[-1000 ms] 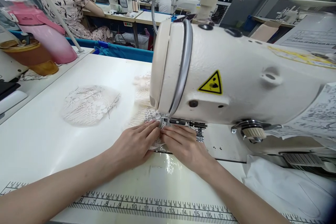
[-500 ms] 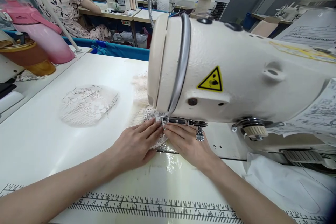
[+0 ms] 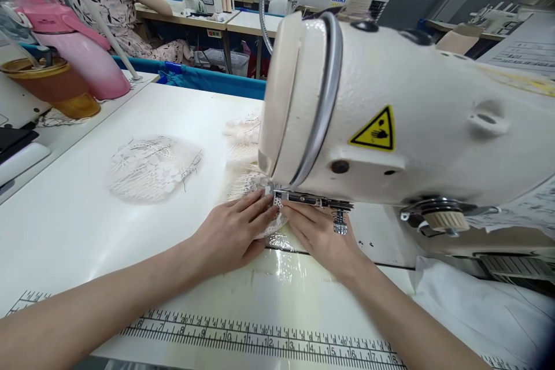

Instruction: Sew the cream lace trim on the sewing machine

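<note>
A pale lace piece (image 3: 247, 186) lies under the sewing machine (image 3: 299, 98), its rounded near edge beside the presser foot (image 3: 280, 198). My left hand (image 3: 234, 230) rests flat on this lace, fingers stretched out towards the foot. On the other side, my right hand (image 3: 325, 238) reaches under the machine head with its fingers extended and close together, the tips at the lace edge. A metal guide with a spring screw (image 3: 339, 222) hides part of those fingers. Further left, another lace piece (image 3: 151, 170) with loose dark threads lies flat on the white table (image 3: 169, 277).
A printed ruler (image 3: 260, 340) runs along the near table edge. White cloth (image 3: 477, 306) lies at the right. A pink bottle (image 3: 87, 60) and a brown cup (image 3: 60, 84) stand at the left. A person in a patterned top (image 3: 104, 0) sits beyond the table.
The whole view has shifted, so the machine and table appear further right. Both hands stay at the presser foot, on the lace, with little visible change in pose.
</note>
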Available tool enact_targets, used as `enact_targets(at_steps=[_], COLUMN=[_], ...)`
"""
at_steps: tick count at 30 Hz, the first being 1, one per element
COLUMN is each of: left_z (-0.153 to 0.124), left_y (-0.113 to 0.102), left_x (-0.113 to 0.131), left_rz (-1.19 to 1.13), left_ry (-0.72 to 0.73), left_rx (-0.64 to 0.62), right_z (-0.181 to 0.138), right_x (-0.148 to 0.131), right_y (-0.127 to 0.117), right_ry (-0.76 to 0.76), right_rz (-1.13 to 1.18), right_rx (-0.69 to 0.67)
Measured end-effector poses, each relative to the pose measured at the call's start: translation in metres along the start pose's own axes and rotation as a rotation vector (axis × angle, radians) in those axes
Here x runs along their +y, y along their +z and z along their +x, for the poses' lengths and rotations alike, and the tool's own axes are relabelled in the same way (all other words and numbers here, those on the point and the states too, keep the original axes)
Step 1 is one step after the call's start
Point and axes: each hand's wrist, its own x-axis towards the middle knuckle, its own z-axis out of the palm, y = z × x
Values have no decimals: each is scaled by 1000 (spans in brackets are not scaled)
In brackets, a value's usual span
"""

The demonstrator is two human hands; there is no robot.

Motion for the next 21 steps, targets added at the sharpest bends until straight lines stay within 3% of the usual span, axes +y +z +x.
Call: enact_targets(at_steps=[6, 13, 21], left_z=[2, -1, 1], left_y=[0, -2, -10], left_x=[-2, -7, -23], left_rz=[27, 87, 66], left_ry=[-6, 174, 227], left_rx=[-8, -22, -23], right_z=[2, 3, 0], right_x=[9, 0, -2], right_y=[4, -5, 3], right_ry=[-65, -62, -229], right_rz=[56, -109, -16], right_rx=[4, -27, -101])
